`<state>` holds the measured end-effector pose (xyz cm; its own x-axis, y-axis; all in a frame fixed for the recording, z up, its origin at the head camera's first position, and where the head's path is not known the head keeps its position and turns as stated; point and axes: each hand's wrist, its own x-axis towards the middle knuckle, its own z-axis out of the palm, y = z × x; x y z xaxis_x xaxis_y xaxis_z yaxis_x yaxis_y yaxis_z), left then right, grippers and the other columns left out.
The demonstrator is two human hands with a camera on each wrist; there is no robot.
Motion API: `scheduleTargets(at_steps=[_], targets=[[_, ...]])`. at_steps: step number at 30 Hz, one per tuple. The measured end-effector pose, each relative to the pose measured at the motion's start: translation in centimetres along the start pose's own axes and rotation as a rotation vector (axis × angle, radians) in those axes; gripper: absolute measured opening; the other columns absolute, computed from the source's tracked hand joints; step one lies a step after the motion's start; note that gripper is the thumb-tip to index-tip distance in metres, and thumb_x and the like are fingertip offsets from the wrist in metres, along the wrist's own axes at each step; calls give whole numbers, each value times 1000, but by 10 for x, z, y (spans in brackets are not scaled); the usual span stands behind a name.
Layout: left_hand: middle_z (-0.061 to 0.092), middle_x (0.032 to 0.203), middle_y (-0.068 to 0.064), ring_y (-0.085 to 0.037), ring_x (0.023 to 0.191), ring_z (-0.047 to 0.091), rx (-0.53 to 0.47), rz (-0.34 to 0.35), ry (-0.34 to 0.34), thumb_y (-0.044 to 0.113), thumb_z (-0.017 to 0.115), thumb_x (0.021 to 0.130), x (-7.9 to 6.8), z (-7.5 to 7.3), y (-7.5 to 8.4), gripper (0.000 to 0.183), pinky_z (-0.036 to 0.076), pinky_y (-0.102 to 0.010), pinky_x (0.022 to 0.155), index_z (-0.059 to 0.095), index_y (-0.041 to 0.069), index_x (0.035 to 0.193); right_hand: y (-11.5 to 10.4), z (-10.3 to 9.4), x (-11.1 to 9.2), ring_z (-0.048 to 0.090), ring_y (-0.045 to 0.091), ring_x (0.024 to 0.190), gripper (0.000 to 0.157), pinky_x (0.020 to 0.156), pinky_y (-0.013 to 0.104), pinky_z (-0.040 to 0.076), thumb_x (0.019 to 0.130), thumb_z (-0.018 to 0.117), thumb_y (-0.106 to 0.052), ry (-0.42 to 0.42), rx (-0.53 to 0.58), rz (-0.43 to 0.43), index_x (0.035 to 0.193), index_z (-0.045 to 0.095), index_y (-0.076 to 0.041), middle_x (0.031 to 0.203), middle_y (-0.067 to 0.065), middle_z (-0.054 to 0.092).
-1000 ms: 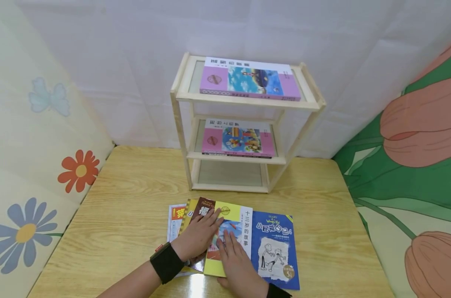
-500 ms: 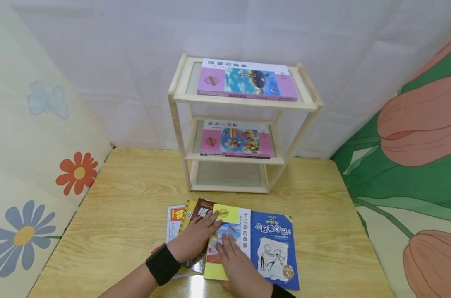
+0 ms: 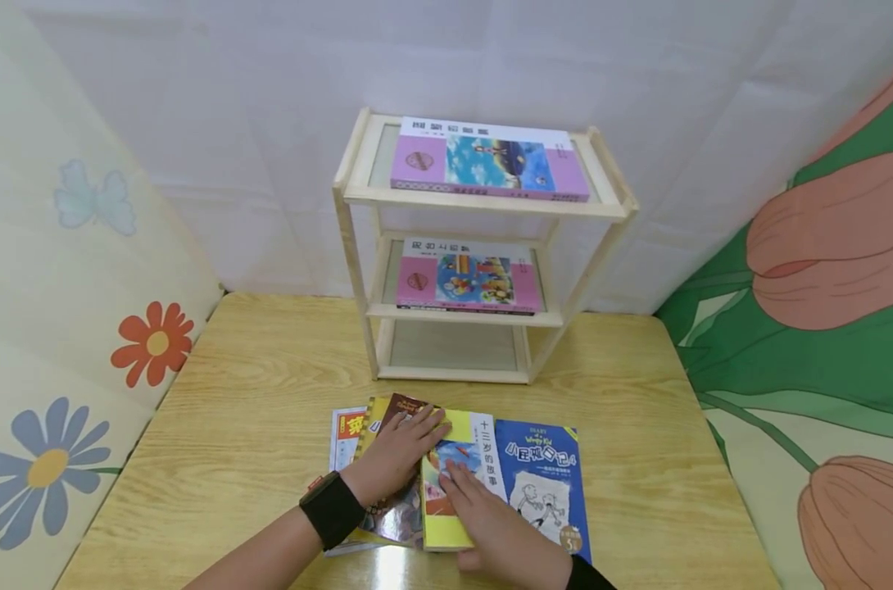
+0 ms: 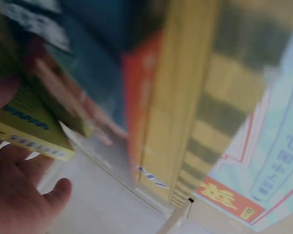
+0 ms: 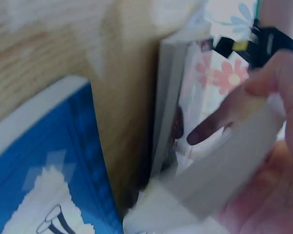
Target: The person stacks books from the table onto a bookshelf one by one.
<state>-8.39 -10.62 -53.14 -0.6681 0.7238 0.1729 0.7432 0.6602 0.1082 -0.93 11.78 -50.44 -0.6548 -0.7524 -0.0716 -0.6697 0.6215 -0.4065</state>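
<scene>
In the head view a yellow paperback [image 3: 445, 533] lies between both hands, over the edge of a brown book [image 3: 404, 516]. My left hand [image 3: 395, 459] holds its upper left part, fingers over the cover. My right hand [image 3: 494, 524] grips its lower right edge, fingers on the cover and thumb at the side. In the left wrist view the yellow book's spine [image 4: 34, 141] stands tilted beside the left fingers. Blurred page edges [image 5: 224, 161] show between right thumb and fingers. A blue book [image 3: 541, 459] lies at the right, partly under my right hand.
Under the brown book, a yellow-striped book [image 3: 373, 410] and a pale book [image 3: 343, 447] fan out left. Behind stands a three-tier wooden rack [image 3: 454, 374]. A purple book [image 3: 417, 160] lies on its top shelf, another purple book [image 3: 417, 283] on the middle one.
The yellow book has shifted slightly right and turned, uncovering more of the brown book. Both hands have moved right with it, and the right hand now covers part of the blue book.
</scene>
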Motion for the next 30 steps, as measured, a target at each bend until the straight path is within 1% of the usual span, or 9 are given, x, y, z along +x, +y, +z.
scheduleTargets(at_steps=[5, 9, 13, 15, 17, 20, 23, 27, 30], targets=[[32, 146, -13, -29, 133, 25, 15, 26, -31, -8, 60, 81, 8, 4, -7, 68, 31, -53, 101, 42, 13, 143, 1, -5, -3, 11, 27, 137, 101, 104, 42, 27, 74, 73, -29, -70, 34, -54, 150, 13, -4, 154, 11, 6], [30, 147, -13, -29, 134, 23, -4, 55, -61, -12, 60, 76, 11, 6, -9, 73, 29, -52, 102, 42, 13, 142, 0, -8, -5, 10, 27, 137, 99, 105, 42, 26, 76, 72, -28, -91, 57, -69, 151, 12, -5, 154, 10, 5], [33, 146, -11, -29, 134, 25, 4, 104, -40, -13, 62, 73, 14, 7, -9, 74, 29, -49, 103, 46, 14, 140, -1, -11, -7, 10, 26, 137, 97, 104, 42, 27, 77, 71, -26, -100, 80, -74, 151, 12, -6, 155, 9, 6], [36, 145, -10, -29, 133, 26, 7, 130, -31, -14, 62, 73, 15, 7, -8, 71, 29, -47, 103, 49, 13, 138, -1, -13, -8, 10, 26, 137, 97, 104, 42, 27, 77, 71, -25, -98, 90, -77, 151, 11, -6, 154, 9, 5], [38, 144, -8, -29, 133, 27, 10, 147, -37, -13, 61, 74, 15, 7, -8, 69, 30, -46, 103, 50, 13, 137, -2, -14, -9, 8, 27, 137, 99, 104, 42, 27, 76, 71, -23, -97, 108, -77, 151, 9, -7, 155, 9, 4], [40, 143, -7, -28, 132, 28, 18, 152, -64, -10, 61, 75, 15, 5, -7, 67, 31, -46, 103, 50, 13, 137, -2, -17, -10, 7, 28, 137, 102, 103, 44, 27, 75, 72, -20, -84, 124, -81, 151, 7, -8, 155, 9, 3], [41, 142, -6, -27, 132, 29, 44, 140, -86, -7, 62, 77, 15, 2, -5, 64, 31, -45, 103, 50, 13, 137, -2, -19, -11, 7, 27, 138, 103, 103, 45, 27, 73, 73, -19, -72, 126, -79, 152, 7, -9, 155, 8, 2], [42, 141, -5, -25, 132, 29, 73, 126, -108, -3, 64, 78, 16, -3, -4, 63, 31, -43, 103, 50, 14, 137, -1, -22, -12, 11, 25, 137, 101, 104, 43, 28, 72, 73, -21, -65, 76, -91, 151, 12, -7, 155, 7, 7], [42, 141, -5, -24, 131, 32, 96, 120, -111, 0, 67, 76, 15, -6, -2, 64, 32, -42, 103, 50, 14, 137, 0, -25, -12, 17, 25, 136, 100, 103, 41, 31, 69, 74, -25, -44, 3, -118, 150, 19, -5, 154, 7, 12]])
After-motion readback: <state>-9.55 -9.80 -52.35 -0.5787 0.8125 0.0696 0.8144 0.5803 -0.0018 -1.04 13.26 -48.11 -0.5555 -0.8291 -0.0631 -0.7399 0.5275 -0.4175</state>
